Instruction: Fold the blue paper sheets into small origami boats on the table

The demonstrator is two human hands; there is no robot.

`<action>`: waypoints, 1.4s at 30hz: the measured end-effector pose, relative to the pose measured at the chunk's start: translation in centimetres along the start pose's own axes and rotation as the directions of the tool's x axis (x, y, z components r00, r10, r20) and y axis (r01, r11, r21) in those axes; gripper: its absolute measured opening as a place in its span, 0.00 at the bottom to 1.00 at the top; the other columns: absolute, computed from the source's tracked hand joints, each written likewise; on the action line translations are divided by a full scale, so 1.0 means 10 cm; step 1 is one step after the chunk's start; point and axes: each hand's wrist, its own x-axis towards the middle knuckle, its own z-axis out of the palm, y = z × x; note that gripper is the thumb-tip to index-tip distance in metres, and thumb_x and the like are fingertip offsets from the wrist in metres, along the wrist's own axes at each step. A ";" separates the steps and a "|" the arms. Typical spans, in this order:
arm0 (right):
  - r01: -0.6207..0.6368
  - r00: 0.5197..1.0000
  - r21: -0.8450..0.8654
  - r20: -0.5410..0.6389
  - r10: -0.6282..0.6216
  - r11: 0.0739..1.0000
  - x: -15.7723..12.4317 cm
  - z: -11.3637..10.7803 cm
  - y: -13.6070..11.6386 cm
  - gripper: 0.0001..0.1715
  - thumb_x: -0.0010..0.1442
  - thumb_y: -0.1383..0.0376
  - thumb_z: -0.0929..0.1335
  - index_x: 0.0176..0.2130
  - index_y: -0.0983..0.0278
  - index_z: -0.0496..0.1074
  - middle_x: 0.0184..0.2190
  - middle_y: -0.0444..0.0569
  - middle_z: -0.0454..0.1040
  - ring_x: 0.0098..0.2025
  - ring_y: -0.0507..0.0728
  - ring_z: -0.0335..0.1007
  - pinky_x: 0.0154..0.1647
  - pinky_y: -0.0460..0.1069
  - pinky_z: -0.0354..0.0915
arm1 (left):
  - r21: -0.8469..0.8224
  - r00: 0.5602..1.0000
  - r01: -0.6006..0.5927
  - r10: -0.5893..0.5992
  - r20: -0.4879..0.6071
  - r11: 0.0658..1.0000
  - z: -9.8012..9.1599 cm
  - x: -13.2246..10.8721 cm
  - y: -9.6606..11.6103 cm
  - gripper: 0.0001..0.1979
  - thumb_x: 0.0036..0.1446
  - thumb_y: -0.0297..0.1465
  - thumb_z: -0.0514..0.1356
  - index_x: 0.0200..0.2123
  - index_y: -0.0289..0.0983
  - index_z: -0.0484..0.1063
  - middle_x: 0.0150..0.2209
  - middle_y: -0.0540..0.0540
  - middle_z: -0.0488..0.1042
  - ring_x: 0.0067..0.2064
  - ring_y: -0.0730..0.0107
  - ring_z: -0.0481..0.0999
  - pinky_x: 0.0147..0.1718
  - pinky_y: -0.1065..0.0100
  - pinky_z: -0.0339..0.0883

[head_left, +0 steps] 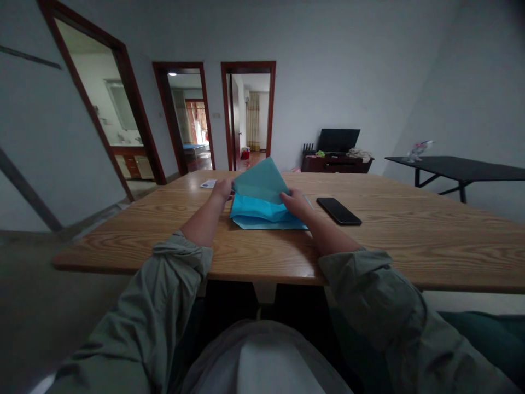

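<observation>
A folded sheet of blue paper lies on the wooden table, with a paler teal flap raised upward at its far side. My left hand pinches the paper's left edge. My right hand grips the flap's right side, fingers on top of the fold. A black smartphone lies face up to the right of my right hand, apart from it. Beyond my left hand is a small white card.
A dark side table with a small figurine stands at the right. A low cabinet with a black monitor stands against the far wall. Several doorways open behind the table.
</observation>
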 end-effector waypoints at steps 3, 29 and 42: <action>-0.011 1.000 0.017 -0.028 0.012 1.000 0.02 -0.01 0.03 0.14 0.54 0.59 0.62 0.26 0.65 0.71 0.22 0.47 0.70 0.26 0.55 0.64 0.27 0.47 0.55 | 0.029 1.000 0.005 -0.006 0.025 1.000 0.01 -0.02 0.01 0.04 0.41 0.31 0.57 0.21 0.38 0.64 0.26 0.45 0.71 0.25 0.67 0.68 0.24 0.66 0.58; -0.185 0.966 0.456 -0.078 0.246 0.871 0.12 -0.06 0.06 0.07 0.46 0.60 0.65 0.25 0.62 0.65 0.17 0.41 0.62 0.21 0.50 0.60 0.18 0.44 0.54 | 0.124 0.987 -0.160 0.158 0.026 0.979 0.02 0.09 -0.08 0.06 0.42 0.25 0.60 0.28 0.36 0.67 0.27 0.50 0.70 0.28 0.73 0.69 0.25 0.74 0.62; -0.187 0.982 0.707 0.116 0.150 0.682 0.06 -0.07 -0.02 0.16 0.40 0.66 0.69 0.30 0.60 0.61 0.20 0.36 0.60 0.20 0.46 0.54 0.18 0.42 0.50 | 0.078 0.992 -0.097 0.090 0.089 0.992 0.01 0.03 -0.03 0.08 0.46 0.24 0.58 0.33 0.37 0.65 0.30 0.49 0.72 0.26 0.72 0.74 0.25 0.71 0.65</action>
